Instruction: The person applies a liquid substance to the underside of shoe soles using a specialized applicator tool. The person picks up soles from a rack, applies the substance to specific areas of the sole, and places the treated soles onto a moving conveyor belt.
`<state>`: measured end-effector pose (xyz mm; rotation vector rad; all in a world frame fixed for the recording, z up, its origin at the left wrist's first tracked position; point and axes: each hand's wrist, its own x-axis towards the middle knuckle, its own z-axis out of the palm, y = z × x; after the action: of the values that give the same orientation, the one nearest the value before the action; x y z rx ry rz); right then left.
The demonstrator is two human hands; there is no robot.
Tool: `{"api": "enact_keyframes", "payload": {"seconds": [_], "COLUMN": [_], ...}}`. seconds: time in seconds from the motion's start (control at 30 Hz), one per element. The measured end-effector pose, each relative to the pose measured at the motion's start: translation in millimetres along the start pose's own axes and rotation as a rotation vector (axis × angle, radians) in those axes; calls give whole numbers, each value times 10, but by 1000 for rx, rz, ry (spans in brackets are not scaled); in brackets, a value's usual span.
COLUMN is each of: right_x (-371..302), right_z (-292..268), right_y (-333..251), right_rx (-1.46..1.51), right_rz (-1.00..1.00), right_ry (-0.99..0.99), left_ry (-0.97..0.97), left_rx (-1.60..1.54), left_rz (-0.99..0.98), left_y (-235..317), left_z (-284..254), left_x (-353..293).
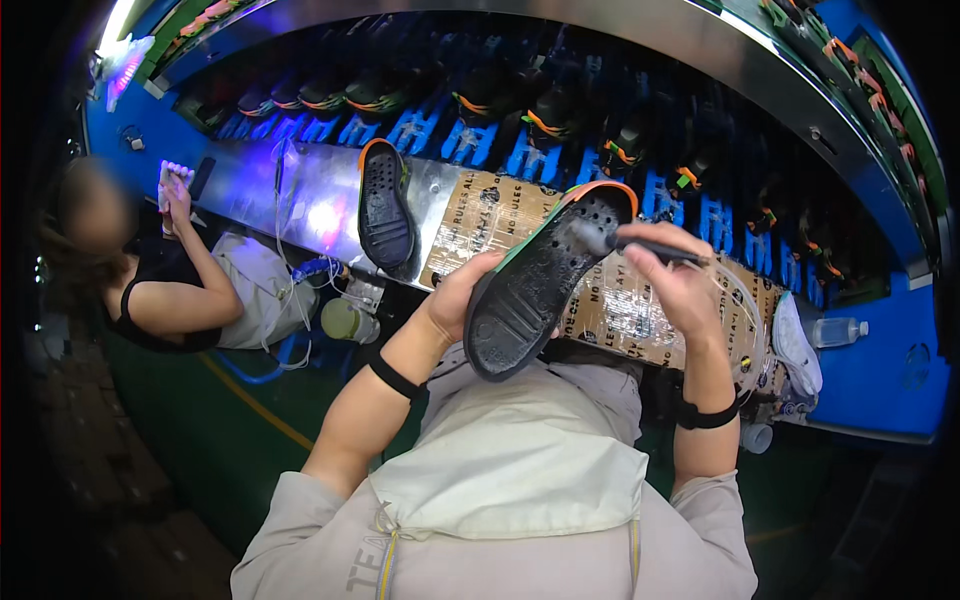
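One glossy black sole (540,285), orange-edged, perforated

Black shoe sole (528,295), orange-green rim round holed end, ridged broad end dark and glossy. Slanted in left hand (463,297), holed end off rightward. Dark-handled brush (622,240) in right hand (682,285), pale blurred bristles (592,239) at the holes.

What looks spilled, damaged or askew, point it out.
Nothing plainly stands out: left hand holds a black shoe sole, right hand a dark-handled tool; another sole rests on the bench, no spill visible.
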<state>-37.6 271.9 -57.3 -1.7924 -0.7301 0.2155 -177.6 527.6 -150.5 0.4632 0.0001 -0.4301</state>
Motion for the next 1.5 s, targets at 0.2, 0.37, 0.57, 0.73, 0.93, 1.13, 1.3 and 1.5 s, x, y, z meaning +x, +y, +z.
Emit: {"api": "enact_keyframes", "payload": {"seconds": [0.2,0.37,0.57,0.73,0.93,1.13,1.3,1.5], "right_x": [-114,-384,-209,-321,-286,-332,-600,-674], "right_z": [415,654,479,634,448,305,315,416], "right_y": [90,-178,-82,-160,-180,822,1459,1502], "right_rx": [-512,-244,-244,-337,61,-114,-201,-243], "right_rz": [-391,-496,-295,-492,-147,-120,-28,-116], "right_ry": [65,-401,-60,-295,-139,359,365,358], "left_ry": [-22,130,-15,115,181,165,-205,58], "left_rx": [-48,-64,-160,-164,-167,-163,287,-108], "left_rz": [67,162,127,214,317,333,454,895], "left_y": [-121,-60,-81,-133,77,521,1784,2924], "left_z": [-124,-110,-54,-231,-255,-122,819,1202], "left_x": [33,-14,-6,-14,-155,-356,-139,374]}}
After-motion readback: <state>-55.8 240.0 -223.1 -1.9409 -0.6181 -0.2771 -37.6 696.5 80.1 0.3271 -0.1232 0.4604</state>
